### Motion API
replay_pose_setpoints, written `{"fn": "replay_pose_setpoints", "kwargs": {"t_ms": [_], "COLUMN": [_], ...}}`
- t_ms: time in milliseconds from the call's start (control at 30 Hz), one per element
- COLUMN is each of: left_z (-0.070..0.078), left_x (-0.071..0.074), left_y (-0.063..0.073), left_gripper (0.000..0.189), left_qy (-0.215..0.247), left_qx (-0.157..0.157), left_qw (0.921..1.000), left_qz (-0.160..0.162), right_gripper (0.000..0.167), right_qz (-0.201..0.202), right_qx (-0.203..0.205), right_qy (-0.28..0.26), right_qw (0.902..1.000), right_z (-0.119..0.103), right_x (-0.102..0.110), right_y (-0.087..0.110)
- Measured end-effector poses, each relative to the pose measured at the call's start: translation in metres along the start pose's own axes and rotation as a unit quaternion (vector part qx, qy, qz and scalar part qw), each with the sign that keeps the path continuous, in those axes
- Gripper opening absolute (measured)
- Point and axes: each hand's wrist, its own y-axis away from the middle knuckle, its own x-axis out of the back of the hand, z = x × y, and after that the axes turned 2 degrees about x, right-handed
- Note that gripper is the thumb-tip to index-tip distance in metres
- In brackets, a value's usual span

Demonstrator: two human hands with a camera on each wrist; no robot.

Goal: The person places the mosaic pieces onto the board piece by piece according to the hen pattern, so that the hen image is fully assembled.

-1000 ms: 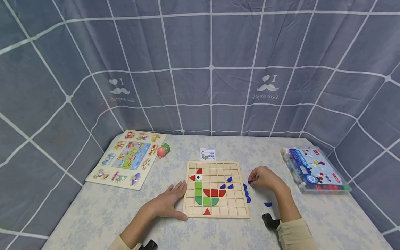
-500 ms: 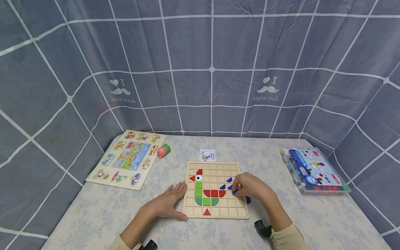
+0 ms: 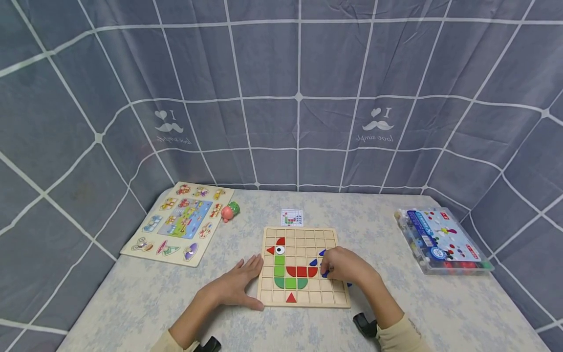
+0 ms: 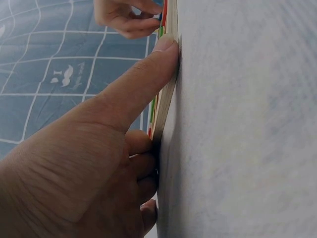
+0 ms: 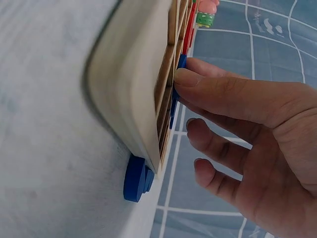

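A wooden grid board lies on the table, bearing a bird of red, green and blue pieces. My left hand rests along its left edge, fingers straight and thumb at the near corner. Over the board's right half, my right hand pinches a blue half-round piece between thumb and forefinger, low at the cells right of the red row. That blue piece touches the grid in the right wrist view. The right hand partly covers other blue pieces. Loose blue half-rounds lie against the board's edge.
A small pattern card lies behind the board. At the back left are a picture puzzle board and a pink and green toy. A clear plastic case of coloured parts stands at the right.
My right hand has carried a blue half-round from beside the board leftward onto the grid and lowered it there. The left hand stays put at the left edge.
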Motion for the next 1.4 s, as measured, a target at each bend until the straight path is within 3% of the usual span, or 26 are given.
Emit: {"fn": "replay_pose_setpoints", "kwargs": {"t_ms": [567, 833, 1133, 1400], "left_z": [0.001, 0.001, 0.0, 0.0], "left_x": [0.0, 0.001, 0.002, 0.0], "left_y": [0.0, 0.001, 0.0, 0.0], "left_gripper": [0.116, 0.116, 0.116, 0.116], "left_qy": [-0.001, 0.002, 0.006, 0.004], "left_qx": [0.003, 0.001, 0.004, 0.008], "left_qw": [1.0, 1.0, 1.0, 1.0], "left_qz": [0.0, -0.002, -0.003, -0.001], "right_gripper": [0.013, 0.018, 0.016, 0.018], "right_qz": [-0.005, 0.001, 0.017, 0.017], "right_qx": [0.016, -0.047, -0.115, -0.109], "right_qy": [-0.005, -0.063, -0.058, -0.079], "right_qw": [0.9998, 0.9969, 0.9915, 0.9908], "right_z": [0.003, 0.011, 0.038, 0.053], "right_x": [0.004, 0.016, 0.029, 0.018], "right_y": [0.001, 0.007, 0.014, 0.01]}}
